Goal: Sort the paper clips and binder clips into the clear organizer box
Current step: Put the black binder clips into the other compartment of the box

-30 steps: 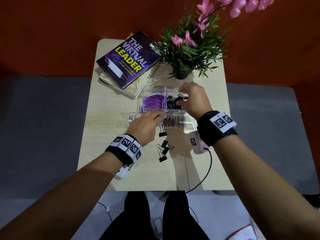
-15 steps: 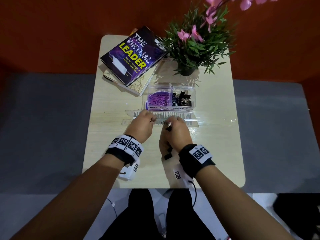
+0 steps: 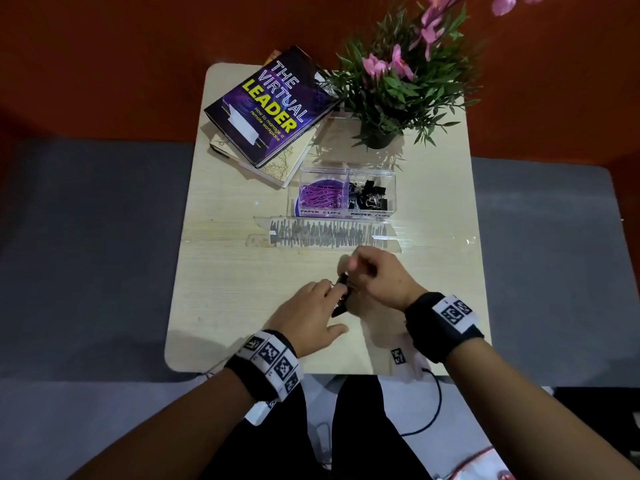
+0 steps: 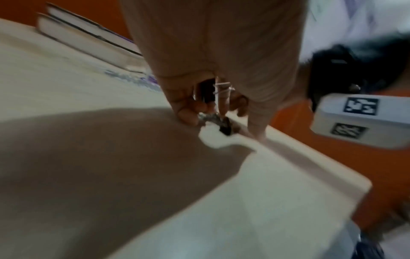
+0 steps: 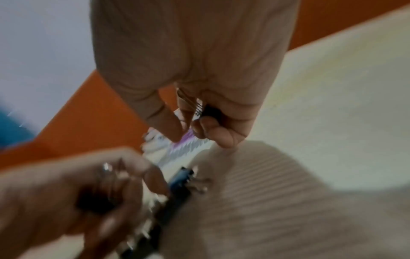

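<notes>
From the head view, the left hand (image 3: 308, 315) and right hand (image 3: 379, 277) meet over loose binder clips (image 3: 341, 296) near the front of the desk (image 3: 225, 271). Beyond them lie a clear lid (image 3: 325, 232), then the organizer box (image 3: 343, 194) with purple paper clips (image 3: 320, 197) left and black clips right, books (image 3: 266, 105) and a plant (image 3: 394, 84) behind. The left wrist view shows fingers (image 4: 184, 105) pinching a clip (image 4: 224, 125). The right wrist view shows that hand pinching another clip (image 5: 210, 111).
</notes>
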Available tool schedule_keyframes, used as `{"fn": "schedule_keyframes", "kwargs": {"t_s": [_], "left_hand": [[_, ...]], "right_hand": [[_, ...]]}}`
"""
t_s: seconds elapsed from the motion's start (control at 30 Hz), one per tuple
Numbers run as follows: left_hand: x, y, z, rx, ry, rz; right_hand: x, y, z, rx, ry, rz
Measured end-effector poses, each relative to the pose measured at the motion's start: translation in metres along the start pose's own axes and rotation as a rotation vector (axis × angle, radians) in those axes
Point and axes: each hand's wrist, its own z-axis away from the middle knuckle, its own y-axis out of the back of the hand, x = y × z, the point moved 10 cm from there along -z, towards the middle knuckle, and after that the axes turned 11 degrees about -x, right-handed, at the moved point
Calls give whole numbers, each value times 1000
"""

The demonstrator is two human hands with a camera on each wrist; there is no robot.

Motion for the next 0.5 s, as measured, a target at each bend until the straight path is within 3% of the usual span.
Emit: {"fn": "schedule_keyframes", "kwargs": {"t_s": [0.07, 0.17, 0.3, 0.5], "left_hand": [[0, -1, -2, 37, 22, -48], [2, 5, -3, 96, 13, -40], [3, 14, -1, 142, -10, -48], [-11, 21, 1, 138, 113, 132]], "right_hand": [[-11, -16, -4, -91, 43, 289], [-9, -24, -6, -140, 37, 457], [-16, -11, -2, -29, 86, 540], [-28, 0, 17, 137, 151, 547]]}}
